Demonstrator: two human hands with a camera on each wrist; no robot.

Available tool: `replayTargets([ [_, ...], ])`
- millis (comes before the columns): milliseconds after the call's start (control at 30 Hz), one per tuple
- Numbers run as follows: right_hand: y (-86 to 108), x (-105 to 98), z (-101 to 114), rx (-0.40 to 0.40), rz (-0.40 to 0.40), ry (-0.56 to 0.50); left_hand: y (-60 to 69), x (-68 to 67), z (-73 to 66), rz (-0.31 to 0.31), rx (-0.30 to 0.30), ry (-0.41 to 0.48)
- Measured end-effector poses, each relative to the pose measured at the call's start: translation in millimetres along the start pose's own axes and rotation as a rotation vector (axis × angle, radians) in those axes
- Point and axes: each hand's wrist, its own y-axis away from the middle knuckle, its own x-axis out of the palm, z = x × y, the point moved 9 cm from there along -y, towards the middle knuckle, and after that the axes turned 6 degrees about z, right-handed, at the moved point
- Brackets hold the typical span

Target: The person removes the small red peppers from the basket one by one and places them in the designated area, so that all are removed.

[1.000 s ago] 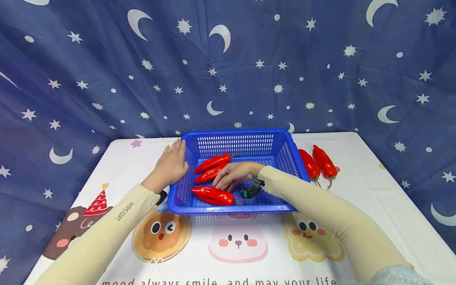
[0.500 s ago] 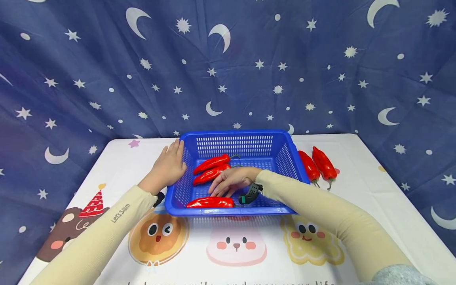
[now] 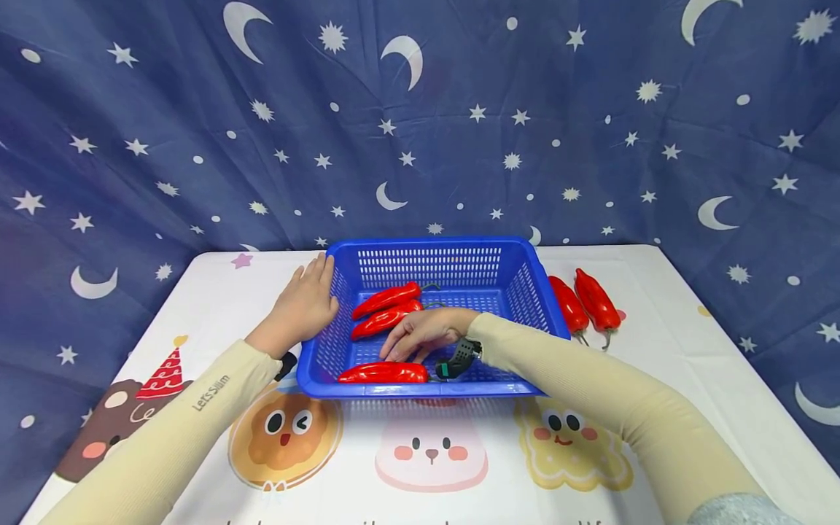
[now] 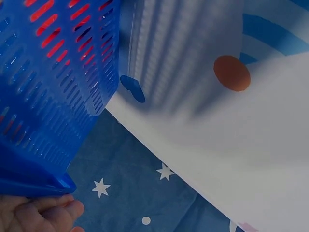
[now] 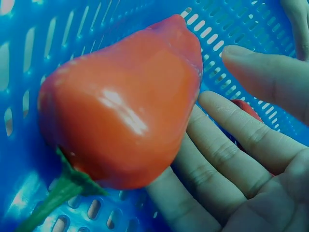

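Observation:
A blue perforated plastic basket [image 3: 433,390] holds three glossy red chili peppers. My left hand [image 3: 305,299] rests on the basket's left rim, its fingers straight; the left wrist view shows fingertips [image 4: 41,210] against that rim. Inside the basket is my right hand [image 3: 423,335], beside the front red pepper [image 3: 383,372]. The right wrist view shows its fingers [image 5: 227,152] extended against the side of that pepper [image 5: 120,111], with the thumb apart from it. Behind this hand lie a middle red pepper [image 3: 387,319] and a back red pepper [image 3: 387,299], roughly parallel.
Two more red peppers [image 3: 596,299] lie on the table to the right of the basket. A white cloth with cartoon prints [image 3: 459,503] covers the table. Directly behind the table hangs a dark blue curtain [image 3: 420,146] with moons and stars.
The front pepper has moved toward the basket's front wall and now lies along it. My right hand has come slightly forward and left with it. The left hand stays on the rim.

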Motion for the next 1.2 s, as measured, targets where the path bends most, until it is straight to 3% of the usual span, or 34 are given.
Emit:
replayTargets([
  [833, -1.6, 16, 0, 0.009, 0.088, 0.074, 2.2, -1.9, -0.1, 0.001, 0.004, -0.004],
  [1200, 3.5, 13, 6, -0.009, 0.075, 0.095, 1.4, 0.2, 0.8, 0.007, 0.001, -0.007],
])
